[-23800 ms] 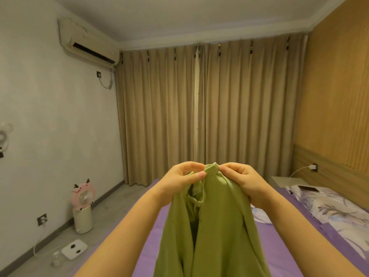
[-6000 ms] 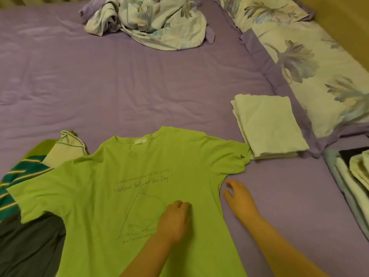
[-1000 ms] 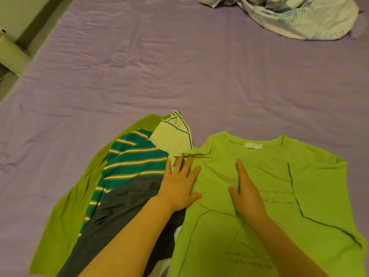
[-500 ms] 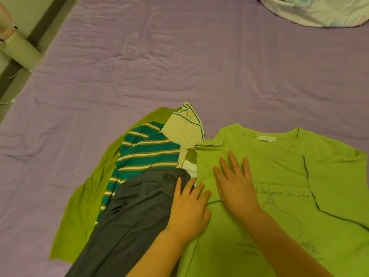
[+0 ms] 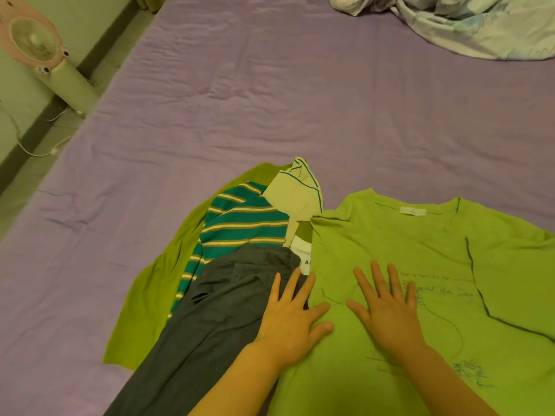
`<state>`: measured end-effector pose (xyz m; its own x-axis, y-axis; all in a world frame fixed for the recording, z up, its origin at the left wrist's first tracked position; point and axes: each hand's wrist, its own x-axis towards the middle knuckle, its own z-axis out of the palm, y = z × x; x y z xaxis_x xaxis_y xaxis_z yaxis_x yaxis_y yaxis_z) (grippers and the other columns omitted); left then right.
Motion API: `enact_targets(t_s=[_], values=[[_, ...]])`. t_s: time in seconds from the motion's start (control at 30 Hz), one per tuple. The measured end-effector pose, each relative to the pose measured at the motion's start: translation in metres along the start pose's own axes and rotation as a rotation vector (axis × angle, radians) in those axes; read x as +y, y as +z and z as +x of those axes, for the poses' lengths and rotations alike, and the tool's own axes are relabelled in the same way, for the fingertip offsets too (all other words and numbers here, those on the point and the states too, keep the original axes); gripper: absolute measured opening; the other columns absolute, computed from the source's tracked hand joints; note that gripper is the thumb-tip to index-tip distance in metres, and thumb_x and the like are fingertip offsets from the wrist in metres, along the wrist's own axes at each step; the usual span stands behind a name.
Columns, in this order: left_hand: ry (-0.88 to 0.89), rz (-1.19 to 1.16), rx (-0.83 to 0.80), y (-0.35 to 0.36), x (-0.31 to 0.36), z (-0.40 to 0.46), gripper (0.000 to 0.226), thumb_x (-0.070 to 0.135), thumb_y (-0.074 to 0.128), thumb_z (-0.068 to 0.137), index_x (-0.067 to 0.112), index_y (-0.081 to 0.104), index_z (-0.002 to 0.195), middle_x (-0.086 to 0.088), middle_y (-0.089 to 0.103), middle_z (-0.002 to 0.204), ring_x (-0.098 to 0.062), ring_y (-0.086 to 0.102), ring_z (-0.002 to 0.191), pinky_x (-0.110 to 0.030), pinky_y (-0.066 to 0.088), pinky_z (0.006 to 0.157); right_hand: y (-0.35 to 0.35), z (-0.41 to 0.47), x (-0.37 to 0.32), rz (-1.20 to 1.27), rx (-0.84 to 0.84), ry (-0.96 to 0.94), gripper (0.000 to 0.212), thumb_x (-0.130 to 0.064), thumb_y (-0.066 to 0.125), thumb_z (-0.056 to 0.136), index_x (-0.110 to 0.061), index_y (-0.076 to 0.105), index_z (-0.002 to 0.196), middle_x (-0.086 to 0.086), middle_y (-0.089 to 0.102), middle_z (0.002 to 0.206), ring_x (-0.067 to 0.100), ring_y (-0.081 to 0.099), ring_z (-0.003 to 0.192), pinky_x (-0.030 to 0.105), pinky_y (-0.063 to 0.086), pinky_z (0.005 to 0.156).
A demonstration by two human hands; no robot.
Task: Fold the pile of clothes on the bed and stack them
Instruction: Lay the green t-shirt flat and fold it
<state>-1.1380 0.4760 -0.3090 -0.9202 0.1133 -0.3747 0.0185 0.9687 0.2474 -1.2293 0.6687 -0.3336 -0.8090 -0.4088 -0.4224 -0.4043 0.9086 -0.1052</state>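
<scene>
A lime green T-shirt (image 5: 390, 235) with dark printed lettering lies flat on the purple bed sheet (image 5: 240, 100), both its side parts folded inward. My right hand (image 5: 387, 310) presses flat on its chest, fingers spread. My left hand (image 5: 294, 313) lies flat on the shirt's folded left edge, fingers partly over a dark grey garment (image 5: 219, 319). To the left sits the unfolded pile: a teal shirt with yellow stripes (image 5: 243, 223), a pale collar piece (image 5: 294, 193) and another green garment (image 5: 144, 310) underneath.
A crumpled floral blanket (image 5: 450, 22) lies at the far right of the bed. Beyond the bed's left edge a pink-headed fan (image 5: 39, 46) stands on the floor with a cable (image 5: 30, 145) running along the wall.
Both hands have slid down the green shirt toward me, smoothing it, and have moved slightly apart. The view has shifted up and left, showing more of the fan.
</scene>
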Motion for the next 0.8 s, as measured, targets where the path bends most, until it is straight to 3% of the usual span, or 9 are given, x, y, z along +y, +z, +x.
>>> enact_targets(t_s=[0.17, 0.23, 0.3, 0.37, 0.43, 0.57, 0.6, 0.7, 0.8], values=[[-0.080, 0.049, -0.064, 0.011, 0.018, -0.039, 0.059, 0.059, 0.032, 0.095, 0.034, 0.029, 0.148, -0.003, -0.011, 0.159, -0.029, -0.013, 0.146, -0.050, -0.015, 0.115, 0.010, -0.017, -0.007, 0.029, -0.014, 0.011, 0.064, -0.065, 0.005, 0.090, -0.038, -0.024, 0.140, 0.002, -0.027, 0.153, 0.029, -0.022, 0.143, 0.054, -0.006, 0.117], [-0.145, 0.071, 0.030, 0.018, 0.031, -0.061, 0.066, 0.053, 0.059, 0.085, 0.029, 0.041, 0.144, -0.008, 0.022, 0.157, -0.030, 0.023, 0.144, -0.049, 0.017, 0.117, 0.018, -0.045, -0.005, -0.006, -0.018, -0.026, 0.069, -0.067, -0.022, 0.077, -0.036, -0.028, 0.138, 0.002, -0.031, 0.149, 0.028, -0.027, 0.141, 0.052, -0.008, 0.115], [-0.196, 0.005, 0.079, 0.032, 0.041, -0.082, 0.068, 0.039, 0.053, 0.093, 0.023, 0.023, 0.152, -0.007, 0.017, 0.159, -0.026, 0.018, 0.146, -0.039, 0.015, 0.119, 0.031, -0.078, -0.001, 0.003, -0.046, -0.045, 0.091, -0.065, -0.045, 0.058, -0.034, -0.022, 0.141, 0.001, -0.029, 0.148, 0.027, -0.028, 0.138, 0.050, -0.010, 0.114], [-0.267, -0.092, -0.010, 0.047, 0.052, -0.104, 0.064, 0.024, 0.034, 0.099, 0.020, -0.001, 0.153, -0.003, 0.001, 0.161, -0.019, 0.008, 0.147, -0.031, 0.006, 0.119, 0.041, -0.113, 0.007, 0.022, -0.062, -0.054, 0.102, -0.066, -0.043, 0.062, -0.032, 0.000, 0.148, 0.004, -0.011, 0.155, 0.030, -0.015, 0.142, 0.051, -0.005, 0.114], [-0.344, -0.153, 0.025, 0.060, 0.063, -0.127, 0.067, 0.018, 0.035, 0.098, 0.018, -0.005, 0.152, -0.002, 0.012, 0.159, -0.017, 0.022, 0.141, -0.028, 0.019, 0.113, 0.050, -0.146, 0.014, 0.017, -0.084, -0.075, 0.104, -0.066, -0.040, 0.066, -0.031, 0.011, 0.149, 0.005, -0.002, 0.156, 0.032, -0.007, 0.144, 0.051, -0.001, 0.114], [-0.559, -0.398, 0.127, 0.082, 0.080, -0.172, 0.066, 0.016, 0.051, 0.092, 0.015, 0.019, 0.149, -0.005, 0.043, 0.136, -0.020, 0.043, 0.120, -0.024, 0.033, 0.098, 0.067, -0.195, 0.021, -0.045, -0.100, -0.082, 0.107, -0.064, -0.046, 0.058, -0.032, 0.000, 0.149, 0.005, -0.014, 0.153, 0.032, -0.011, 0.144, 0.051, -0.002, 0.115], [-0.606, -0.485, 0.152, 0.089, 0.081, -0.182, 0.059, 0.015, 0.054, 0.090, 0.013, 0.030, 0.144, -0.006, 0.048, 0.133, -0.022, 0.047, 0.118, -0.027, 0.036, 0.097, 0.066, -0.205, 0.019, -0.055, -0.117, -0.085, 0.106, -0.064, -0.044, 0.062, -0.032, 0.005, 0.149, 0.007, -0.009, 0.155, 0.034, -0.005, 0.145, 0.053, 0.003, 0.115], [-0.777, -0.669, 0.148, 0.105, 0.086, -0.203, 0.036, 0.017, 0.061, 0.090, 0.008, 0.046, 0.122, -0.013, 0.059, 0.118, -0.030, 0.057, 0.106, -0.036, 0.045, 0.085, 0.064, -0.232, 0.015, -0.026, -0.119, -0.061, 0.089, -0.057, -0.013, 0.091, -0.022, 0.059, 0.130, 0.019, 0.051, 0.137, 0.041, 0.049, 0.125, 0.058, 0.042, 0.095], [-0.889, -0.804, 0.133, 0.115, 0.091, -0.220, 0.023, 0.023, 0.065, 0.090, 0.009, 0.049, 0.100, -0.017, 0.062, 0.108, -0.031, 0.058, 0.099, -0.035, 0.042, 0.075, 0.075, -0.253, 0.011, -0.045, -0.132, -0.085, 0.083, -0.054, -0.004, 0.096, -0.018, 0.066, 0.120, 0.020, 0.060, 0.127, 0.041, 0.057, 0.115, 0.059, 0.047, 0.087]])
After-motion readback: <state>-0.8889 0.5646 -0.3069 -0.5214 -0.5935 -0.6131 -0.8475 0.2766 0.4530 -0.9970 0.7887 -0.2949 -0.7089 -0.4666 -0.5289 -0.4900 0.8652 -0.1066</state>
